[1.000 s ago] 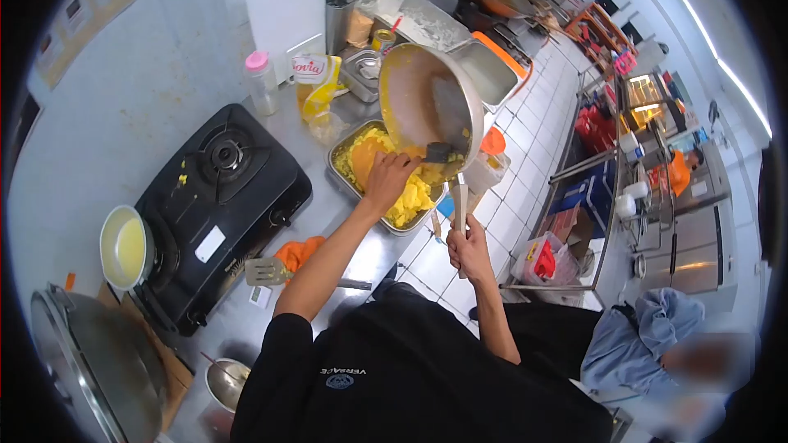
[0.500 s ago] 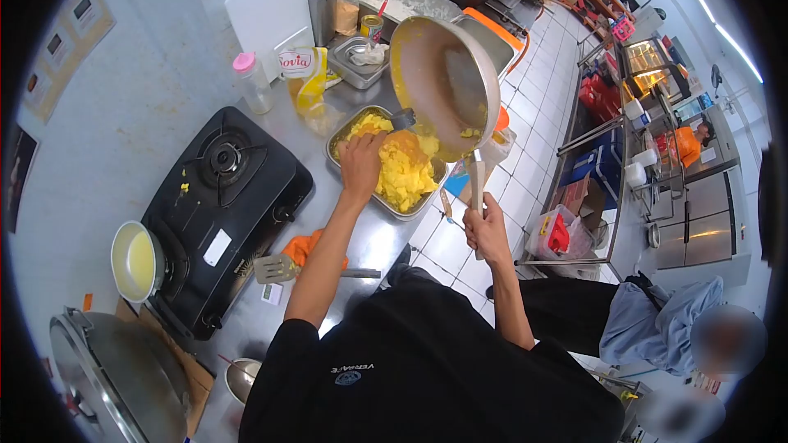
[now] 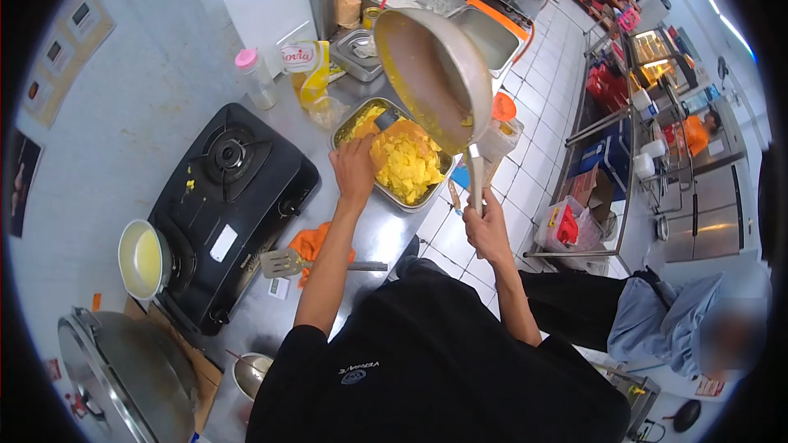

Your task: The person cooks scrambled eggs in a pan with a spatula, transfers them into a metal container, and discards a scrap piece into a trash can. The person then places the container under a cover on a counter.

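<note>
My right hand (image 3: 487, 228) is closed around the long handle of a deep wok pan (image 3: 439, 74). The pan is tipped on its side, its inside facing left, with yellow residue along the lower rim. Below and left of it stands a rectangular metal tray (image 3: 400, 206) heaped with yellow scrambled egg (image 3: 409, 172). My left hand (image 3: 354, 169) is at the tray's left side, fingers curled on what looks like a flat orange-brown scraper (image 3: 396, 138) over the egg. A dark grey piece (image 3: 386, 119) shows beside it; whether they are joined is unclear.
A black gas stove (image 3: 238, 205) stands left, a pot of yellow liquid (image 3: 141, 260) by its corner. A slotted turner (image 3: 283, 263) lies on an orange cloth (image 3: 310, 243). A yellow pouch (image 3: 308, 74) and pink-capped bottle (image 3: 256, 78) stand behind. Another person (image 3: 657, 320) is at right.
The pan has shifted slightly left and up, away from the egg. The dark grey piece has moved left, and my left hand stays by the tray's side.
</note>
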Available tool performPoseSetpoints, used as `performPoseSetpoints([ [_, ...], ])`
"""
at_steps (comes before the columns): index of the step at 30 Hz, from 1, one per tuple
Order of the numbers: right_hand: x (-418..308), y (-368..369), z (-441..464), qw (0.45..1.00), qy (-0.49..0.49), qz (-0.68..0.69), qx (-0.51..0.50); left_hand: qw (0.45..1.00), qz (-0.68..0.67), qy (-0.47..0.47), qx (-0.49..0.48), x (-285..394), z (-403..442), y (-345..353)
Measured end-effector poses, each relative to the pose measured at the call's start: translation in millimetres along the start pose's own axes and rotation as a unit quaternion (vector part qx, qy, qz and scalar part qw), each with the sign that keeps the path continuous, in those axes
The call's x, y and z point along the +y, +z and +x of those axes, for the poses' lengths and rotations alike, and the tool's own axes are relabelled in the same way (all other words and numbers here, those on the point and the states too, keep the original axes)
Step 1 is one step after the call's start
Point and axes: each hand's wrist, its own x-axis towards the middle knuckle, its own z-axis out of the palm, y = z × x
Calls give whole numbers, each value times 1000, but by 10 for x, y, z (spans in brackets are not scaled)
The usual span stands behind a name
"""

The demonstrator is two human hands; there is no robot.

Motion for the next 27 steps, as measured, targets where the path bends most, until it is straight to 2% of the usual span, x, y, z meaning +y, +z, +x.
performPoseSetpoints([
  [4, 26, 68, -65, 998, 15, -53, 16, 999, 21, 3, -30, -14, -10, 67],
  [8, 164, 107, -66, 999, 10, -50, 10, 999, 9, 9, -40, 9, -154, 19],
  [14, 33, 39, -93, 996, 54, 73, -24, 999, -14, 4, -31, 37, -139, -44],
  [16, 68, 0, -75, 989, 36, 140, -41, 999, -28, 4, -16, 67, -129, -98],
  [21, 54, -65, -64, 967, 10, 241, -81, 997, -62, -43, -10, 126, -266, -167],
  [27, -121, -200, -155, 939, 45, 318, -125, 989, -97, -104, -49, 241, -561, -89],
])
